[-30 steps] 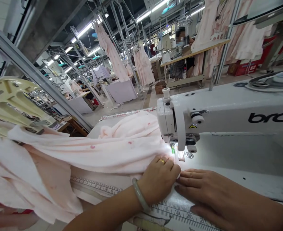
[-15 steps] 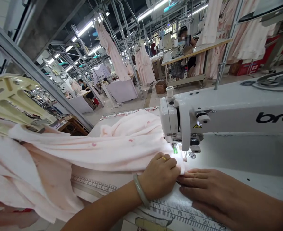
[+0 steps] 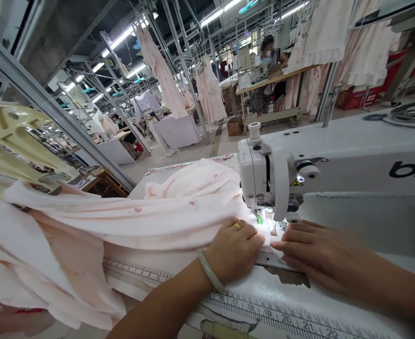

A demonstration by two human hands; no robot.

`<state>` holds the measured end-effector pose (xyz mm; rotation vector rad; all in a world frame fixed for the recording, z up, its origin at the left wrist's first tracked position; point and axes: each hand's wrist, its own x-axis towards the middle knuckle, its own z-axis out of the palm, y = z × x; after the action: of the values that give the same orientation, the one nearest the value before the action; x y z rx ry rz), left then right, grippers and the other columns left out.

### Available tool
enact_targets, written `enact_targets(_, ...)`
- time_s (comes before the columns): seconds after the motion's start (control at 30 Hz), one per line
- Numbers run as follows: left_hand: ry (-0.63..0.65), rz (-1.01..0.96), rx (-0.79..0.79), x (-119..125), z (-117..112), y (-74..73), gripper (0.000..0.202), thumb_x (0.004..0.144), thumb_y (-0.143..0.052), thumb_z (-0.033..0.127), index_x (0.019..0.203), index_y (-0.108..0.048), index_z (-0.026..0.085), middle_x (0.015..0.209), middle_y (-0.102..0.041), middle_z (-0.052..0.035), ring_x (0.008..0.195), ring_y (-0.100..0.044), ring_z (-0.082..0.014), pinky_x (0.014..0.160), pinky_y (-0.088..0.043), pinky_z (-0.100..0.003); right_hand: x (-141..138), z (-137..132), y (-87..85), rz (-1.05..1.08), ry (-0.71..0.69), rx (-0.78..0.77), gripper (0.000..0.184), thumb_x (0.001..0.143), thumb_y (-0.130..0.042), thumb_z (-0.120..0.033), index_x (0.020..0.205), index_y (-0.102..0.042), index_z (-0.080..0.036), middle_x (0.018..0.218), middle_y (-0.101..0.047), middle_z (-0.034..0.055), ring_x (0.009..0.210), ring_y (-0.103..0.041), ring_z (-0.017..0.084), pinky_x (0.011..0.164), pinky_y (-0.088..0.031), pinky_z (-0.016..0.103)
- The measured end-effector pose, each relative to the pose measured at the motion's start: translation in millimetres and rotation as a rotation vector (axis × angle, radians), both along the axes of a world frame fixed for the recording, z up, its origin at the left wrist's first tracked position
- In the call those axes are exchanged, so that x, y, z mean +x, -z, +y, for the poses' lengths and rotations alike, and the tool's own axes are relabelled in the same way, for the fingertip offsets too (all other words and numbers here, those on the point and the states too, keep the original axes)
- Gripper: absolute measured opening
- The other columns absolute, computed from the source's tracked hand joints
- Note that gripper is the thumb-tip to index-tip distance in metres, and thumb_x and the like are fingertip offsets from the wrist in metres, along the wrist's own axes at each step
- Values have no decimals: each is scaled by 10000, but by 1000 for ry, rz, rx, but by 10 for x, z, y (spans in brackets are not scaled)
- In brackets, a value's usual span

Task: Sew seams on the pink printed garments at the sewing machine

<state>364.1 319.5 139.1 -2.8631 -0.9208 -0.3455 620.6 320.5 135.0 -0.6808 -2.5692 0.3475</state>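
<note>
The pink cloth point(image 3: 165, 216) lies on the bench point(image 3: 334, 310) and its near edge runs from 9 o'clock toward the needle point(image 3: 264, 217) of the sewing machine point(image 3: 334, 160). At the left, the cloth hangs over the bench edge in loose folds. A printed ruler point(image 3: 264, 313) follows the front edge of the bench, at 6 o'clock from the hands.

The left hand point(image 3: 233, 249) rests flat on the cloth, fingers bent down and close together, pressing the cloth end just at 9 o'clock of the needle. It holds nothing between the fingers; it only presses. It wears a ring point(image 3: 237, 226) and a bangle point(image 3: 210, 270) at the wrist.

The right hand point(image 3: 309, 249) lies at 3 o'clock of the left hand, very near to it, palm down, fingers stretched and nearly closed together. The fingertips point(image 3: 276, 245) touch the small white corner of the cloth in front of the needle. A metal plate point(image 3: 274, 261) shows between the two hands.

Open room: at 3 o'clock of the right hand the bench surface under the machine arm is bare white. At 12 o'clock the machine head stands directly over the fingers, so there is little room upward. At 9 o'clock the heaped cloth fills the bench.

Far behind, at 12 o'clock, another person point(image 3: 269, 52) sits at another bench, and dresses point(image 3: 210, 94) hang from rails.
</note>
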Motion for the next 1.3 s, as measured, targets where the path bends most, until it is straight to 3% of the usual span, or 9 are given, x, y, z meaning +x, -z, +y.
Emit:
enact_targets(0.17,57,-32,70,-25,10,63,190,1045,-505,145,928,-653,169,927,-696,-45,882,-631,-199,831,-466,-365,-58,-24,-29,-40,-51,-84,295,1151,-424,-336,1031,-680,-251,908,-670,24,851,-610,214,750,-440,377)
enact_targets(0.3,82,-4,102,-19,14,68,201,1030,-523,118,893,-659,173,877,-669,-32,829,-598,-188,800,-448,-357,-58,-21,-34,-31,-54,-61,314,1151,-418,-318,973,-664,-240,883,-654,16,823,-579,207,750,-423,375)
enact_targets(0.43,134,8,164,-18,-11,23,188,1035,-533,121,896,-654,160,829,-638,-21,779,-567,-186,786,-439,-355,-29,-19,5,9,-21,-13,250,1142,-440,-299,1125,-683,-242,887,-658,12,822,-578,204,792,-439,380)
enact_targets(0.53,146,42,152,-34,-46,-15,187,1037,-532,124,890,-644,152,831,-638,-32,793,-580,-192,807,-448,-357,-43,-35,-5,-44,-25,-84,243,1145,-454,-342,1203,-673,-255,969,-670,22,891,-598,209,846,-454,389)
enact_targets(0.63,140,71,96,-62,-69,-22,182,1040,-507,113,949,-660,150,903,-681,-58,859,-618,-198,847,-471,-358,-64,-45,-23,-123,-21,-109,237,1142,-451,-343,1175,-673,-267,1023,-674,24,929,-626,204,919,-471,411)
enact_targets(0.77,89,78,55,-86,-33,11,180,1061,-500,133,1074,-680,135,1038,-729,-90,1012,-664,-214,933,-505,-379,-44,-27,76,-106,72,145,288,1088,-536,-324,1354,-645,-304,1197,-733,51,1060,-708,256,1092,-455,553)
enact_targets(0.87,48,54,38,-88,42,28,227,1071,-488,133,1213,-663,104,1204,-732,-115,1166,-657,-227,1056,-495,-393,-11,1,199,-77,162,270,426,1068,-548,-386,1484,-604,-313,1314,-737,105,1193,-706,357,1074,-495,641)
enact_targets(1.07,-21,74,-33,-79,156,-14,382,1022,-481,84,1392,-570,47,1436,-656,-173,1363,-590,-268,1191,-438,-429,11,50,255,-115,242,144,456,1072,-512,-505,1476,-662,-354,1252,-774,107,1174,-733,384,1117,-520,676)
enact_targets(1.3,-36,40,-85,-60,174,8,429,978,-496,80,1402,-542,38,1455,-633,-182,1394,-564,-278,1196,-444,-437,23,96,254,-85,268,164,482,1057,-527,-607,1420,-714,-349,1259,-782,73,1179,-738,373,1044,-586,628)
